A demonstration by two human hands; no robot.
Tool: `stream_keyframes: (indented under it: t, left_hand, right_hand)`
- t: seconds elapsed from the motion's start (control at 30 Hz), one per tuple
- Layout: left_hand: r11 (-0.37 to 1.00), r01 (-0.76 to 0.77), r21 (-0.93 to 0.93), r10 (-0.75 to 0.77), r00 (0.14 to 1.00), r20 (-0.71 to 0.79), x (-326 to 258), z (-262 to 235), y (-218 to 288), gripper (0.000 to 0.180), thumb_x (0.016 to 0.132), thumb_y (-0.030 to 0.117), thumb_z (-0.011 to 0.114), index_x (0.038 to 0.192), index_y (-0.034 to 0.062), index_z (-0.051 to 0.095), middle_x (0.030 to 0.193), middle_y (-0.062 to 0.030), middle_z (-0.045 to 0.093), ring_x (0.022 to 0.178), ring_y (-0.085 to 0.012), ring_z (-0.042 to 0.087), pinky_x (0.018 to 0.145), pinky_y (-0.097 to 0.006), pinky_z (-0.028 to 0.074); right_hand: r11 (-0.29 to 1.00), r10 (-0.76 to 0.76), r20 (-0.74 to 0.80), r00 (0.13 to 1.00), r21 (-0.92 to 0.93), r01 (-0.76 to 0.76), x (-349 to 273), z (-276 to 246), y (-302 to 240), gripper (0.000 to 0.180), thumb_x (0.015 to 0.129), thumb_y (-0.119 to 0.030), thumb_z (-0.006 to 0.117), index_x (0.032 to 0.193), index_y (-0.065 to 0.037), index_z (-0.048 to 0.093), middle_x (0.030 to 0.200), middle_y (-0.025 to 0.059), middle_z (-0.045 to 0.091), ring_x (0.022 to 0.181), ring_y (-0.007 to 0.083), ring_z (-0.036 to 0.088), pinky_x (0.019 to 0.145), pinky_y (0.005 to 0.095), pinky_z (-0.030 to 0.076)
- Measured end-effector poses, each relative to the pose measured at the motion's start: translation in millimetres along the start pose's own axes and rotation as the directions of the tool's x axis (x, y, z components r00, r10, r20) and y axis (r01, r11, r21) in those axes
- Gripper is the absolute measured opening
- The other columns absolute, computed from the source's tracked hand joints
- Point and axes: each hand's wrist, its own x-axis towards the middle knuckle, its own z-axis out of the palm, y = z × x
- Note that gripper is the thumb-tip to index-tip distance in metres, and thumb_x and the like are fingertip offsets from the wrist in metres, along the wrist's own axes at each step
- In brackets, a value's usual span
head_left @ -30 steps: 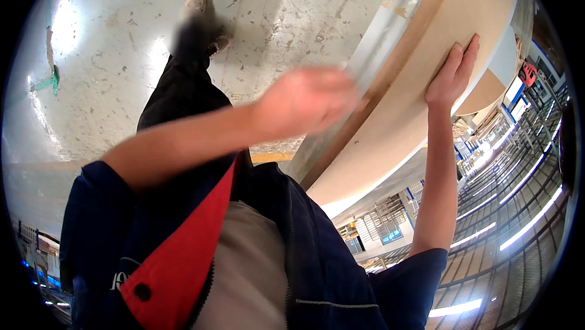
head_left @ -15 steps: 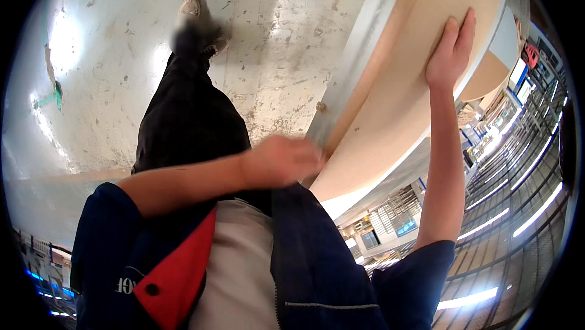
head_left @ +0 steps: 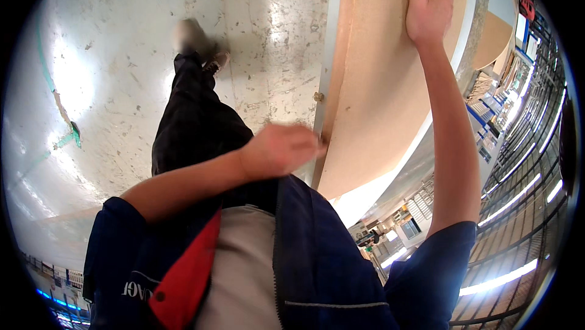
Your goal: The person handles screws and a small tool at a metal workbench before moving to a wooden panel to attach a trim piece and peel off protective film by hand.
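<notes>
Board [head_left: 372, 74], large, beige and stiff, stands on edge at our right and looks heavy. We press our right hand [head_left: 429, 7] flat and open on its face, while our left hand [head_left: 280, 147], blurred, half closed, grips its near edge above the concrete floor [head_left: 122, 56].

- A pale concrete floor [head_left: 122, 74], scuffed and speckled, fills the picture from nine to twelve o'clock, with bright glare patches on it.
- A green painted line [head_left: 61, 111] runs across the floor at about nine o'clock, chipped in places.
- A dark trouser leg [head_left: 189, 123] stretches toward eleven o'clock and ends in a blurred shoe [head_left: 195, 41].
- A dark blue jacket [head_left: 317, 269] with a red lining [head_left: 183, 275] hangs open over a grey shirt [head_left: 237, 275] at six o'clock.
- Metal racking [head_left: 524, 172] with long strip lights bends along the rim from two to four o'clock.
- Shelves with small stored goods [head_left: 402, 220] sit near five o'clock, too small to make out.
</notes>
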Motion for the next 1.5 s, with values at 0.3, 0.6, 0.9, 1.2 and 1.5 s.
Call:
stream_keyframes:
  t: [0.3,0.6,0.9,1.2,1.5]
  left_hand:
    - [0.854,0.52,-0.01,-0.509,0.832,-0.219,12,-124,-13,0.005,0.092,-0.002,0.078,0.097,0.0002,0.079,0.093,-0.0084,0.078,0.085,-0.0139,0.074,0.08,-0.028,0.06]
    - [0.099,0.944,0.315,-0.867,0.237,-0.439,-225,-326,-18,0.023,0.09,0.021,0.076,0.094,-0.0017,0.078,0.082,-0.0062,0.077,0.076,-0.0126,0.069,0.073,-0.031,0.055]
    - [0.031,0.964,0.263,-0.776,0.189,-0.602,-301,-352,59,0.019,0.094,0.018,0.07,0.104,0.0018,0.073,0.092,-0.0083,0.071,0.086,-0.0173,0.066,0.08,-0.036,0.054]
    - [0.388,0.432,0.815,-0.637,0.764,-0.102,-299,-421,7,0.023,0.104,0.018,0.061,0.124,0.006,0.064,0.112,-0.0089,0.067,0.108,-0.0224,0.066,0.094,-0.041,0.054]
    - [0.488,0.329,0.808,-0.387,0.912,-0.137,-320,-436,-38,0.019,0.094,0.017,0.068,0.112,0.012,0.07,0.107,-0.0081,0.067,0.104,-0.0273,0.067,0.093,-0.045,0.054]
  right_hand:
    - [0.978,0.012,0.004,1.0,-0.208,-0.011,-20,-8,-21,0.061,0.101,-0.028,0.067,0.153,0.001,0.054,0.16,0.0272,0.05,0.149,0.0433,0.045,0.127,0.0496,0.031]
    - [0.994,0.081,0.157,0.984,-0.083,-0.068,-140,-58,-161,0.062,0.095,-0.012,0.055,0.155,0.001,0.047,0.154,0.0144,0.052,0.147,0.0369,0.043,0.127,0.0541,0.028]
    - [0.97,0.18,0.384,0.906,0.083,-0.228,-412,-123,-183,0.062,0.099,-0.017,0.053,0.159,-0.004,0.046,0.16,0.0131,0.05,0.153,0.0322,0.042,0.132,0.0512,0.024]
    - [0.987,0.159,0.168,0.973,-0.009,-0.16,-280,-94,-159,0.062,0.096,-0.012,0.053,0.158,-0.004,0.046,0.159,0.0125,0.049,0.15,0.0338,0.043,0.13,0.0524,0.027]
    - [0.994,0.061,0.01,0.998,0.087,-0.062,-225,-71,-164,0.06,0.097,-0.006,0.05,0.156,0.0,0.047,0.156,0.0157,0.053,0.15,0.0339,0.043,0.129,0.0494,0.027]
